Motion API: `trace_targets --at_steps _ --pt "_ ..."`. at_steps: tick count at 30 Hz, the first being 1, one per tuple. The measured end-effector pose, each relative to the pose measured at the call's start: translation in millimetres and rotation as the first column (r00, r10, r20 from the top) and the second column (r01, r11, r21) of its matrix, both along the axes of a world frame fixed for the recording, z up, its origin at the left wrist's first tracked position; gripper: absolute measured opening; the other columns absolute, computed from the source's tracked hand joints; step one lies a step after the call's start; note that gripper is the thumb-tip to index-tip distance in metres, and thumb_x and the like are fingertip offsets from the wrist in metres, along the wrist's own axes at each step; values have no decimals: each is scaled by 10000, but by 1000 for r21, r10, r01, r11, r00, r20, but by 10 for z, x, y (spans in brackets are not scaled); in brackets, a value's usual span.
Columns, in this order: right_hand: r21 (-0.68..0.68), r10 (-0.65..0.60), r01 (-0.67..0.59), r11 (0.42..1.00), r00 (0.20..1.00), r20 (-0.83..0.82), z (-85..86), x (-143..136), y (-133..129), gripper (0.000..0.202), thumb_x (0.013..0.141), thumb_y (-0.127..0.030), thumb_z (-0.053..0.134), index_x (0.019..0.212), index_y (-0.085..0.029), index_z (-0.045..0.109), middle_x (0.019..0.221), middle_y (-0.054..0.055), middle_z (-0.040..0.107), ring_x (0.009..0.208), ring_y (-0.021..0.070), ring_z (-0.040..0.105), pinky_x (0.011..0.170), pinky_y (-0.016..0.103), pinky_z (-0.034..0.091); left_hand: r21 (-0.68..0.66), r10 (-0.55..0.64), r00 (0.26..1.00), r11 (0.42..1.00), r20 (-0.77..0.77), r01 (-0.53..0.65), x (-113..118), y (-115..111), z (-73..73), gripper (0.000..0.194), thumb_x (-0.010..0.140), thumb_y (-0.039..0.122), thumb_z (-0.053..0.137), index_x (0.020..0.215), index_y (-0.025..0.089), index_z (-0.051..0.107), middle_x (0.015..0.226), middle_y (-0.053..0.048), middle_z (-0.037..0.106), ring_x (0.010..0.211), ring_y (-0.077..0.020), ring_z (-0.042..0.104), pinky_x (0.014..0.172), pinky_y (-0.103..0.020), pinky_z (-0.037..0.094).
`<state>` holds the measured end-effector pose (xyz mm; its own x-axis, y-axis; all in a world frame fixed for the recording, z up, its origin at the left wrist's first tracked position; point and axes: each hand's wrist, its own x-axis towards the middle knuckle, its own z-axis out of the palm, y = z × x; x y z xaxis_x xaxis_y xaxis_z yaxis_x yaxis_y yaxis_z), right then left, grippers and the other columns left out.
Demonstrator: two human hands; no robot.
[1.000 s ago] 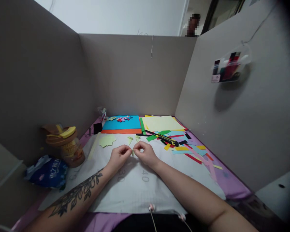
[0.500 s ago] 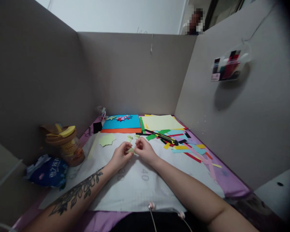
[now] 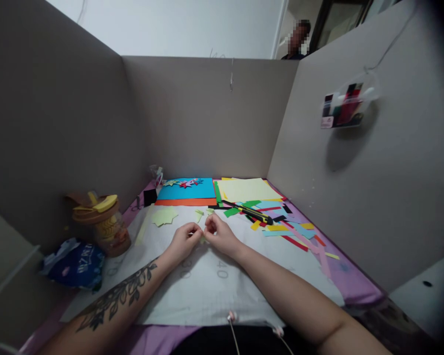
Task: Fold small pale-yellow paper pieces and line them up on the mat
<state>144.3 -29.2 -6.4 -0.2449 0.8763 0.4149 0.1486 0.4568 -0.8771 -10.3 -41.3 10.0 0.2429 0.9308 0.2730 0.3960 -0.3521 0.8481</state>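
Occupying the centre: 1 pale green paper piece (image 3: 203, 240), small, mostly hidden by fingers, between the 2 hands, over the middle of a white sheet (image 3: 207, 293) with printed numerals, "30" and "40" legible.
Left hand (image 3: 184, 240): thumb and forefinger pinched on the piece; forearm tattooed with leaves.
Right hand (image 3: 222, 237): thumb and forefinger pinched on the same piece, tips just beside those of the left.
Just beyond the hands: 2 folded light green bits (image 3: 199, 215). To their left, 1 light green cut-out (image 3: 165, 216), edge jagged, lying flat.
Right of these: 1 black-and-yellow cutter (image 3: 261, 217), lying on and among multicoloured paper strips (image 3: 281, 228).
Far edge: 1 blue sheet (image 3: 196, 192) bearing small paper stars (image 3: 187, 184), overlapping 1 orange sheet (image 3: 185, 201); beside it, a stack topped by 1 pale yellow sheet (image 3: 247, 189).
Left edge: 1 lidded cup (image 3: 111, 234), upright; 1 blue packet (image 3: 77, 266), near it.
Beneath: purple cloth (image 3: 357, 283).
Right panel: 1 clear hanging container (image 3: 350, 106), contents blurred.
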Motion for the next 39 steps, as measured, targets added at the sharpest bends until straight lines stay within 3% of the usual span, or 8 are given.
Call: trace_targets --at_steps 10,16,19,28,39 --pt "-112 -69 52 992 986 -155 3 165 184 215 659 -223 549 808 -210 395 598 -84 393 509 84 391 500 205 306 12 170 978 985 121 -172 -121 140 -29 167 744 287 469 632 170 511 610 18 512 595 -126 473 570 -223 365" --pt "-29 -20 19 999 999 -26 -7 69 87 172 695 -203 533 853 -198 466 708 -35 506 634 112 487 579 230 366 -23 12 999 1000 34 -11 -55 68 -68 187 767 311 474 646 171 504 574 36 493 551 -112 436 540 -216 338" --pt "-34 -3 3 999 1000 15 -12 12 34 158 696 -185 520 847 -197 474 679 -43 499 606 107 472 563 227 360 -57 -34 999 998 12 35 -32 38 -81 186 770 310 479 656 167 513 555 41 492 528 -106 424 524 -215 325" --pt "-98 -45 40 994 998 -49 -25 38 90 167 683 -193 526 803 -210 411 608 -72 431 526 88 398 500 201 317 -31 55 996 998 74 -53 -85 150 -69 101 695 262 561 703 162 566 528 44 519 506 -109 465 515 -219 347" --pt "-90 -92 81 993 988 -125 -30 92 137 160 680 -201 528 805 -203 429 634 -65 441 544 94 440 527 213 355 -38 174 978 985 115 -171 -249 267 -43 195 700 300 575 837 162 574 530 45 540 497 -115 511 514 -219 372"
